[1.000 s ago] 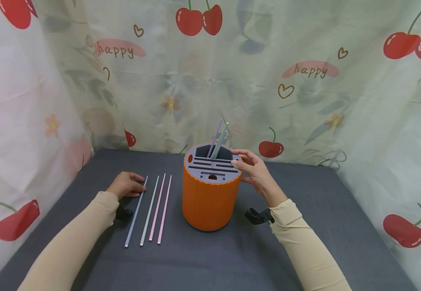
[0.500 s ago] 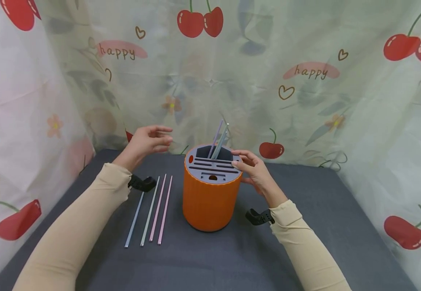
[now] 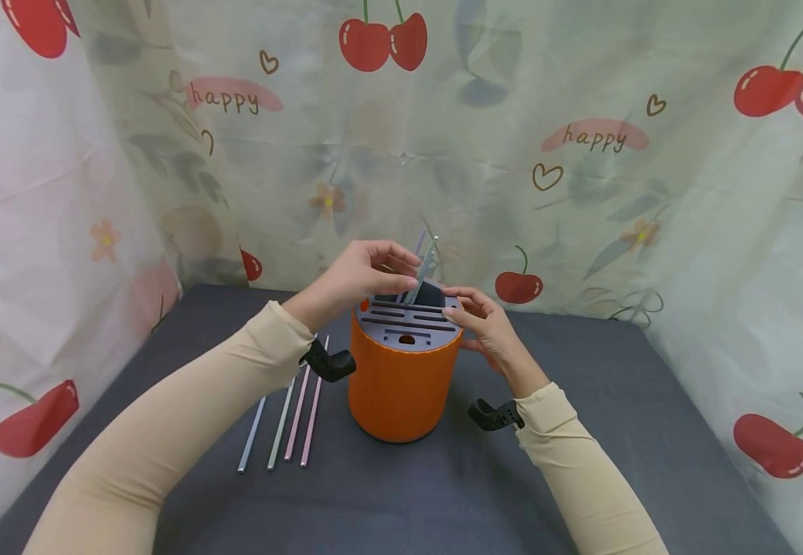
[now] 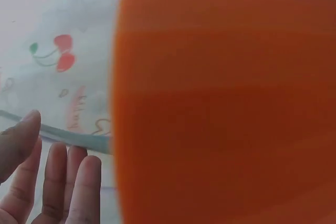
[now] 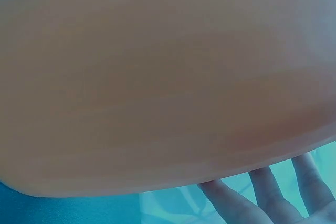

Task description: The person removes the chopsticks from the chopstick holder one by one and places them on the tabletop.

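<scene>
An orange knife and utensil holder point(image 3: 401, 393) with a slotted grey top stands upright on the table. A pale green stick point(image 3: 427, 260) and a purple stick point(image 3: 420, 241) lean out of its rear opening. My left hand point(image 3: 377, 277) is over that opening. In the left wrist view, the pale green stick point(image 4: 73, 136) runs between its spread thumb and nearly straight fingers point(image 4: 84, 182), the tips right at it. My right hand point(image 3: 483, 322) grips the holder's right side, thumb on the top rim; in the right wrist view, its fingers point(image 5: 268, 195) reach behind the wall.
Left of the holder, several slim sticks lie side by side on the dark table point(image 3: 408, 509): a blue one point(image 3: 252, 435), a pale green one point(image 3: 280, 428) and two pink ones. My left forearm covers their far ends. A cherry-print curtain point(image 3: 401, 154) surrounds the table.
My left hand has left the blue stick on the table, risen and swung right to the sticks in the holder. The right hand stays on the holder, which has not moved.
</scene>
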Action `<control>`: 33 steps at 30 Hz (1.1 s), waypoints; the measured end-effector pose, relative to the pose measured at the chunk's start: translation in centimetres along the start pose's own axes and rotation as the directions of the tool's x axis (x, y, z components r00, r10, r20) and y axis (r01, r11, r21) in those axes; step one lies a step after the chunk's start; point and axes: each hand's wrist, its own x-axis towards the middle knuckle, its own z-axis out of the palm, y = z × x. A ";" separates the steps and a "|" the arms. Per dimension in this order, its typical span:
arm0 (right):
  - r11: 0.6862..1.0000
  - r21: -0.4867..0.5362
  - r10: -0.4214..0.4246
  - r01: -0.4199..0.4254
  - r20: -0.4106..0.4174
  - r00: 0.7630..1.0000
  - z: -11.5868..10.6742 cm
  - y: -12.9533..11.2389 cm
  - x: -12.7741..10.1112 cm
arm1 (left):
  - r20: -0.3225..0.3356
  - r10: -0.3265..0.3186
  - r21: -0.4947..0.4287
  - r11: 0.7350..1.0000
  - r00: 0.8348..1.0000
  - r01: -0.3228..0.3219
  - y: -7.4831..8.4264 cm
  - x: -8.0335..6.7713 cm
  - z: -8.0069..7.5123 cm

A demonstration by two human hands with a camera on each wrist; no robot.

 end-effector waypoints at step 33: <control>1.000 0.010 -0.007 0.007 0.007 1.000 0.0 0.0 -0.1 | -0.583 0.095 -0.442 0.797 0.807 -0.413 1.1 -4.1 -11.9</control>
